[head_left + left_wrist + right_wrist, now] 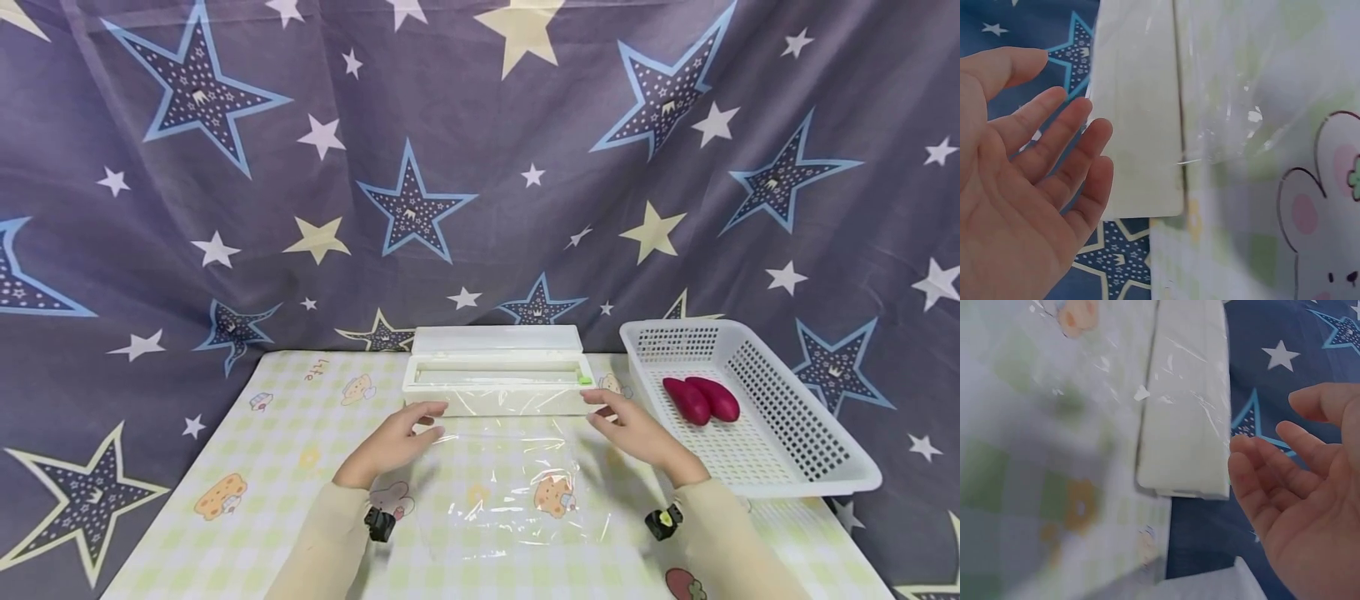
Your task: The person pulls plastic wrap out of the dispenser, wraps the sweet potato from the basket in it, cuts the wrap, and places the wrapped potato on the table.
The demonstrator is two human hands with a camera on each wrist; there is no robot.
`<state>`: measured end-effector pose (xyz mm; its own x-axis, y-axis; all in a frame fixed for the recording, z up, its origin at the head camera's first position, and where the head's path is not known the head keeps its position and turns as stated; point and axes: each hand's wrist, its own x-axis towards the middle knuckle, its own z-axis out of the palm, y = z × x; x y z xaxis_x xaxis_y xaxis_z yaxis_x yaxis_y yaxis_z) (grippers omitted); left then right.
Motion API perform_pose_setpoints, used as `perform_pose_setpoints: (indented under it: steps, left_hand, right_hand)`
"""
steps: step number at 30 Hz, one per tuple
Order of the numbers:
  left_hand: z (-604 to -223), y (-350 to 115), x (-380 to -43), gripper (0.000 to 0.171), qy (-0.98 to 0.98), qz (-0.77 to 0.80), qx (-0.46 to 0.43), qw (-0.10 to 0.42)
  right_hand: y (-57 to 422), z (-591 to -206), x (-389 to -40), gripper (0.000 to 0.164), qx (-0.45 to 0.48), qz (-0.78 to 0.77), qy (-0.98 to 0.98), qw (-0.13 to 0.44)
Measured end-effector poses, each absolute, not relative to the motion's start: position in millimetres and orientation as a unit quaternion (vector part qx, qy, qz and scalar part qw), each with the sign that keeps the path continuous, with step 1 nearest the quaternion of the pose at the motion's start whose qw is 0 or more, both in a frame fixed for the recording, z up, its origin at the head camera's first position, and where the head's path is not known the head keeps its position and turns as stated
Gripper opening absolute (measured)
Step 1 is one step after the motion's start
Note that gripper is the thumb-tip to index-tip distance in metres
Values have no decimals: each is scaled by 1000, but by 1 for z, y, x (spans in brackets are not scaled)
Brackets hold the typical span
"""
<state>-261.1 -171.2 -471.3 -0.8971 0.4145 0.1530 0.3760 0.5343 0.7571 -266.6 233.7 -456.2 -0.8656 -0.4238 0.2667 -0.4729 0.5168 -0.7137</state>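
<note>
A white cling film dispenser (495, 403) stands at the back of the table with its lid (497, 338) raised. From its front a sheet of clear cling film (510, 500) lies spread over the tablecloth. My left hand (396, 440) is at the dispenser's left front corner, fingers loosely bent and nothing held. At the right front corner is my right hand (632, 428), likewise relaxed, with no film between its fingers. Both wrist views show the palms beside the dispenser's pale front wall (1138, 125). Whether any fingertip touches the dispenser, I cannot tell.
To the right stands a white perforated basket (806, 417) holding two dark red, elongated objects (701, 400). A green cutter slider (584, 380) sits at the dispenser's right end. A starry curtain (480, 208) hangs directly behind the checked tablecloth (300, 442).
</note>
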Motion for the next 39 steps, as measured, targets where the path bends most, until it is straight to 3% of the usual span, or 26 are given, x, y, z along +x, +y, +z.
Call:
perform_pose_setpoints:
  steps: [16, 23, 31, 39]
  left_hand:
    - [-455, -162, -258, 34, 872, 411, 267, -6]
    - [-459, -155, -254, 34, 860, 427, 279, 9]
    - [-463, -152, -251, 31, 862, 426, 273, 19]
    - [-470, -151, -249, 29, 856, 436, 275, 28]
  right_hand:
    - [267, -407, -277, 37, 245, 384, -889, 55]
    - [285, -393, -282, 39, 231, 362, -901, 61]
    - [313, -393, -294, 40, 201, 334, -918, 71]
    - [341, -402, -304, 42, 171, 335, -926, 38]
